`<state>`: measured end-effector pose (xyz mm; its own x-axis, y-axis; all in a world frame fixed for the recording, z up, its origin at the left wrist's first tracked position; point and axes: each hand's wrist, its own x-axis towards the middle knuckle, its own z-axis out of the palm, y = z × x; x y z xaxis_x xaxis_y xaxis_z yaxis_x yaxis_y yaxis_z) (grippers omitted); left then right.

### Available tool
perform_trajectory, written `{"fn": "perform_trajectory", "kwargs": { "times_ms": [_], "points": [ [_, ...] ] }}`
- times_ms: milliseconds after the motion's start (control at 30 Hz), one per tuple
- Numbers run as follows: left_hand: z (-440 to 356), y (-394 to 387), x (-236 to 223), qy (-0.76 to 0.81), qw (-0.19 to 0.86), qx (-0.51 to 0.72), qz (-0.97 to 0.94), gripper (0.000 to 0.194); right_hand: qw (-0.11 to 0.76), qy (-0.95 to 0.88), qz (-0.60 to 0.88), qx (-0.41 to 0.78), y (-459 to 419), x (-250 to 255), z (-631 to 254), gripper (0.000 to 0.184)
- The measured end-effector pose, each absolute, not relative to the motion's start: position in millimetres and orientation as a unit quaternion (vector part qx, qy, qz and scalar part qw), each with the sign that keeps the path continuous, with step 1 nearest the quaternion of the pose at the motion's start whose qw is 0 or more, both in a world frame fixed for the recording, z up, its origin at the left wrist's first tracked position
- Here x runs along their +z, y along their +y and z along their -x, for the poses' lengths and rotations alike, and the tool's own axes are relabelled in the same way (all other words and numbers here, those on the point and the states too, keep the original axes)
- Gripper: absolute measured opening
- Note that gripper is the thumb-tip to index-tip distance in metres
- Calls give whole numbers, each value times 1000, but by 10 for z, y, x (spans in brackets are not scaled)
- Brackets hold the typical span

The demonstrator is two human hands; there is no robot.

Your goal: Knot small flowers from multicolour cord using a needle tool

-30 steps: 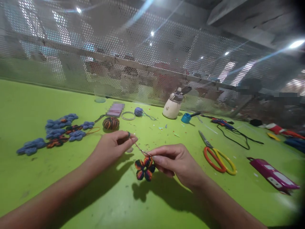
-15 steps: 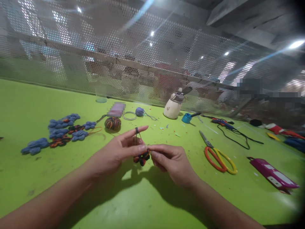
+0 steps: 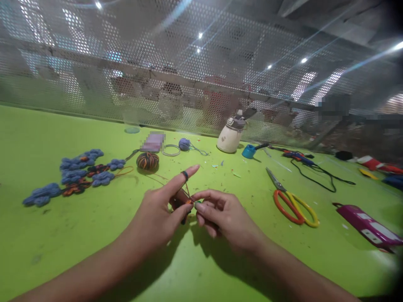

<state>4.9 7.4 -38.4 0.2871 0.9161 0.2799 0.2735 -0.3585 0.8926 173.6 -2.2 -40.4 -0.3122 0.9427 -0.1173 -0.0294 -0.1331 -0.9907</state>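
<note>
My left hand (image 3: 163, 209) pinches a small crochet piece (image 3: 188, 205) in black and orange yarn between thumb and fingers. Its index finger is stretched out with dark yarn (image 3: 184, 174) looped round it, and the strand runs down to the piece. Close against it, my right hand (image 3: 225, 212) is closed in a pinch on a crochet hook (image 3: 198, 203); only a bit of green shows, the rest is hidden by the fingers. Behind the left hand lies a black and orange yarn ball (image 3: 147, 162), with a thin strand trailing from it.
Blue and black-orange crochet flowers (image 3: 77, 172) lie left. Farther back are a purple yarn ball (image 3: 184, 144), a ring (image 3: 171, 150), a phone-like slab (image 3: 153, 141), a white bottle (image 3: 229, 138) and a blue pot (image 3: 249, 151). Scissors (image 3: 289, 201), a glue gun (image 3: 297, 157) and a magenta case (image 3: 367, 224) lie right.
My left hand has turned, so its back faces me more and the crochet piece is more hidden. The right fingers have shifted slightly lower, with green showing at their tips. The view has shifted slightly.
</note>
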Motion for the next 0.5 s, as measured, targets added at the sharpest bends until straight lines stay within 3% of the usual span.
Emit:
{"fn": "perform_trajectory", "kwargs": {
  "times_ms": [100,167,333,500],
  "points": [
    [-83,21,-429,415,276,464,-732,54,433,-473,406,651,-22,-451,-1696,25],
    [-100,9,-429,426,286,495,-701,54,462,-445,382,665,-37,-477,-1661,23],
    [-65,70,-340,378,584,483,-531,79,516,-457,328,646,-83,-489,-1640,20],
    [52,136,-277,321,660,462,-498,80,482,-601,355,530,-68,-414,-1765,19]
  ]
}}
